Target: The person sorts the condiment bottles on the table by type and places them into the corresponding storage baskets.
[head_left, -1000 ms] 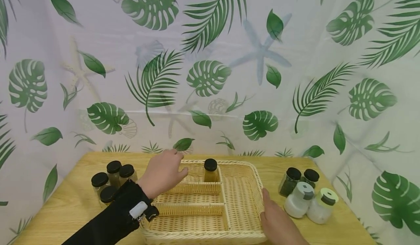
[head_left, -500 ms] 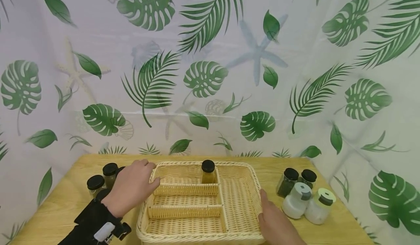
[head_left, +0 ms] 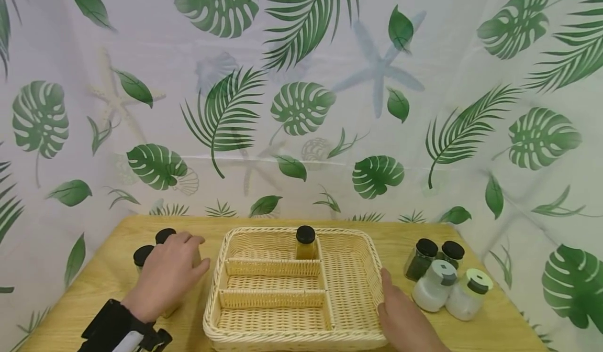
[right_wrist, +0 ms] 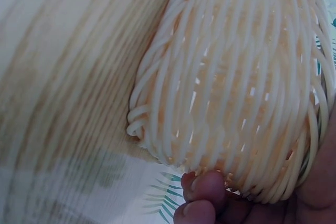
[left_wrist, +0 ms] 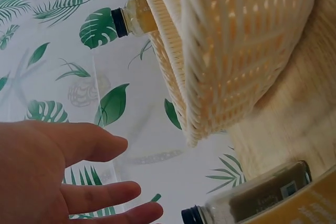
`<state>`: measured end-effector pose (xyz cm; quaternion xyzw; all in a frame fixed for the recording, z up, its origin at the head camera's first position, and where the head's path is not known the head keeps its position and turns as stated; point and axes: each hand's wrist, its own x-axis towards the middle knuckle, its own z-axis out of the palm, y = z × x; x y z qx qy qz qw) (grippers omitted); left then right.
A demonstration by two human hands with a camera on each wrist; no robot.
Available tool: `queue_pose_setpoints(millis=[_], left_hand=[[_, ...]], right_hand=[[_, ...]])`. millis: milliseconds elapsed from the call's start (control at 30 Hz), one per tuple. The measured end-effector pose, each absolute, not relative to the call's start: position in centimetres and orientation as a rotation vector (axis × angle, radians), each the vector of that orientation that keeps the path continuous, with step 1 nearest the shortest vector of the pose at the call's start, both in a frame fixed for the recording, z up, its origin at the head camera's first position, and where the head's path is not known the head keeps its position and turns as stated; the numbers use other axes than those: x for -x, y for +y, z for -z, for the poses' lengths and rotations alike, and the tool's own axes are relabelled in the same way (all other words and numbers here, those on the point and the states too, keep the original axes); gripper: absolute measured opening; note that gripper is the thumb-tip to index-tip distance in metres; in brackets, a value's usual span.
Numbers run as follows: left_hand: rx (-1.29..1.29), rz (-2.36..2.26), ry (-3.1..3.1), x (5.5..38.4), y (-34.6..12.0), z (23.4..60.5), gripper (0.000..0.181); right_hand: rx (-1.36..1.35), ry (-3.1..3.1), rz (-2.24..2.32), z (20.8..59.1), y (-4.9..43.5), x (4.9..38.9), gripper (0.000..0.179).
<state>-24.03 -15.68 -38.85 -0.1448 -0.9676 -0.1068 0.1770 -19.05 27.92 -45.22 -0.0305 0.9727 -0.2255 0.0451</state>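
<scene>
My left hand (head_left: 165,273) is over the spice jars (head_left: 166,235) on the left side of the table and hides some of them. Its thumb and fingers (left_wrist: 102,191) are apart, with nothing between them; in the left wrist view a black-capped jar (left_wrist: 268,192) is close by. My right hand (head_left: 409,312) grips the right wall of the divided wicker basket (head_left: 268,336); fingertips (right_wrist: 207,187) show against the weave in the right wrist view. One black-capped jar (head_left: 305,244) with yellow-brown contents stands upright in the basket's back left compartment, against the divider.
On the table (head_left: 113,252) right of the basket stand two dark-filled, black-lidded jars (head_left: 419,260) and two white-filled shakers, one with a grey lid (head_left: 435,286) and one with a yellow-green lid (head_left: 468,295). A leaf-print cloth (head_left: 301,184) hangs behind the table.
My left hand has moved left, from above the basket's back left corner to the jars on the left. The right hand stays on the basket, and the jar inside has not moved.
</scene>
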Motion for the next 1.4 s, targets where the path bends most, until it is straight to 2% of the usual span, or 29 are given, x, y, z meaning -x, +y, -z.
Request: queue_pose_setpoints(millis=[567, 1133, 1400], left_hand=[[0.335, 0.326, -2.691, 23.4, -17.8, 40.4, 0.028], [0.235, 0.296, -2.923, 22.5, -19.2, 42.0, 0.036], [0.2, 0.299, -2.941, 22.4, -19.9, 41.8, 0.034]], right_hand=[[0.102, 3.017, 0.632, 44.8, 28.3, 19.1, 0.07], [0.033, 2.921, 0.71, 45.5, 27.9, 19.6, 0.068], [0.029, 2.931, 0.691, 45.4, 27.8, 19.7, 0.069]])
